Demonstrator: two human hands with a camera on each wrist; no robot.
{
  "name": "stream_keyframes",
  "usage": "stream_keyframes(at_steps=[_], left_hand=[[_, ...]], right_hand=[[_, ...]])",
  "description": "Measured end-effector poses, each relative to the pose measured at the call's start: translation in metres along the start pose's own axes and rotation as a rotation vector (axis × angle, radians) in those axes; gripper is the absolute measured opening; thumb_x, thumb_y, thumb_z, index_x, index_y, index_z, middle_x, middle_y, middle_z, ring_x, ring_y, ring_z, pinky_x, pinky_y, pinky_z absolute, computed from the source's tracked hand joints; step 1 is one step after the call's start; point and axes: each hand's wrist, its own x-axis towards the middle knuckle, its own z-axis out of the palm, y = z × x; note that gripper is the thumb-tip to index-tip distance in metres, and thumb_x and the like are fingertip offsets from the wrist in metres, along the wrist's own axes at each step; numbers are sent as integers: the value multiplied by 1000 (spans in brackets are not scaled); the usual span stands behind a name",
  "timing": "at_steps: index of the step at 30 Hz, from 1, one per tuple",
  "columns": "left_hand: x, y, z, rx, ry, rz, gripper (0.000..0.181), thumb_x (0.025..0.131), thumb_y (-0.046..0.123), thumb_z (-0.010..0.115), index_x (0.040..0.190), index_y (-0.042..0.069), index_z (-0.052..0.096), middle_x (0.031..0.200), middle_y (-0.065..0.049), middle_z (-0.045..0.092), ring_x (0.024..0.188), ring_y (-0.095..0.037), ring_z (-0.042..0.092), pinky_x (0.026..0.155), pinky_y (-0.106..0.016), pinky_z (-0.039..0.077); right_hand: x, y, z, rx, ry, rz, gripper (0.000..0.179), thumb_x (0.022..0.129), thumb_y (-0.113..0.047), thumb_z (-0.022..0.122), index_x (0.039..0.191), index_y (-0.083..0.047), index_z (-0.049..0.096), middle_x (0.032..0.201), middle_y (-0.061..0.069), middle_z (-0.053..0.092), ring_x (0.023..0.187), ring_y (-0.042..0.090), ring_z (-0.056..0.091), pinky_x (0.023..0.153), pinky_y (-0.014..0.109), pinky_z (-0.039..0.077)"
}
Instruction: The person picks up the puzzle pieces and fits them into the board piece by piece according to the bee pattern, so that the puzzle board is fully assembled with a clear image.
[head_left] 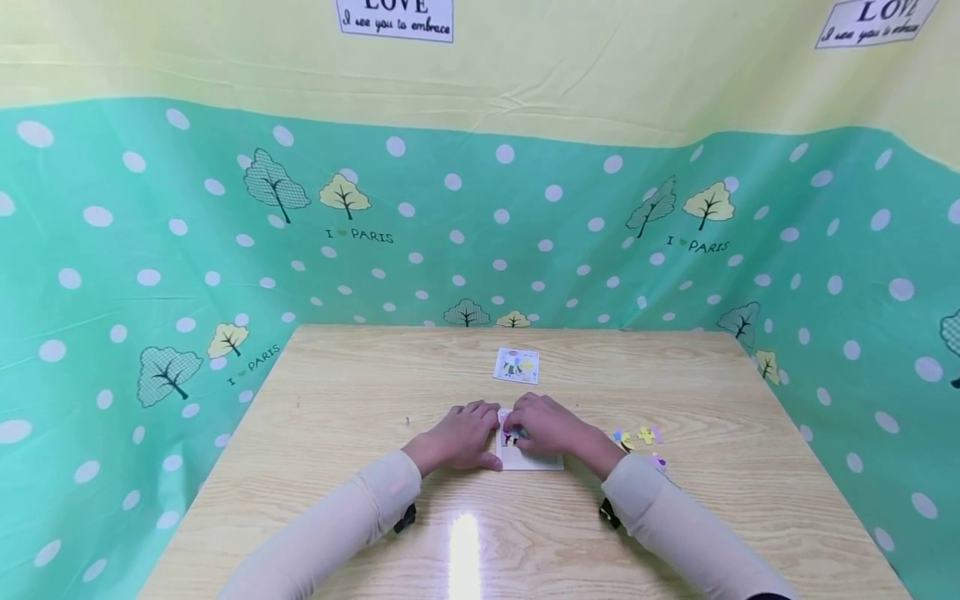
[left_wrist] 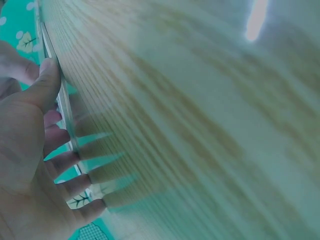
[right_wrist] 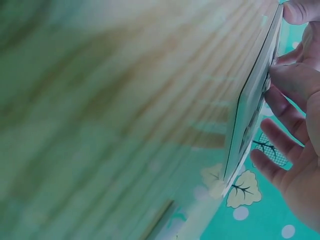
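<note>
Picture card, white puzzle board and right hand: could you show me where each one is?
Picture card [head_left: 516, 366]: head view, middle of its printed face.
White puzzle board [head_left: 534, 461]: head view, bare lower part.
Right hand [head_left: 551, 423]: head view, back of the hand.

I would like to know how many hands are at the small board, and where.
2. The left hand is at the left edge of the board; the right hand reaches over it from the right. No other hand shows.

White glare [head_left: 464, 557] on table [head_left: 352, 383]
</note>
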Motion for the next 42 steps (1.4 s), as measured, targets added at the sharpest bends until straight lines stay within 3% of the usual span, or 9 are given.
stream_keyframes(at_steps=[15, 24, 42], left_hand=[[0, 0, -2, 10, 1, 3, 79, 86, 72, 62, 138, 13, 52, 161, -10, 41, 149, -32, 39, 116, -56, 40], [0, 1, 0, 0, 5, 6, 80, 86, 71, 64, 138, 12, 52, 161, -12, 41, 148, -34, 40, 116, -57, 40], [-1, 1, -1, -6, -1, 1, 74, 87, 68, 66, 135, 14, 54, 161, -11, 41, 148, -34, 40, 116, -56, 40]], right_hand=[[0, 0, -1, -52, 14, -6, 24, 89, -23, 76, 113, -24, 76, 114, -3, 71, 121, 21, 59, 103, 43, 50], [-9, -2, -16, 57, 33, -1, 26, 92, -17, 71, 117, -15, 76, 116, 2, 73, 116, 22, 63, 107, 44, 49], [-50, 39, -22, 142, 86, 122, 25, 94, -20, 71, 118, -15, 75, 114, -2, 73, 115, 21, 64, 106, 46, 51]])
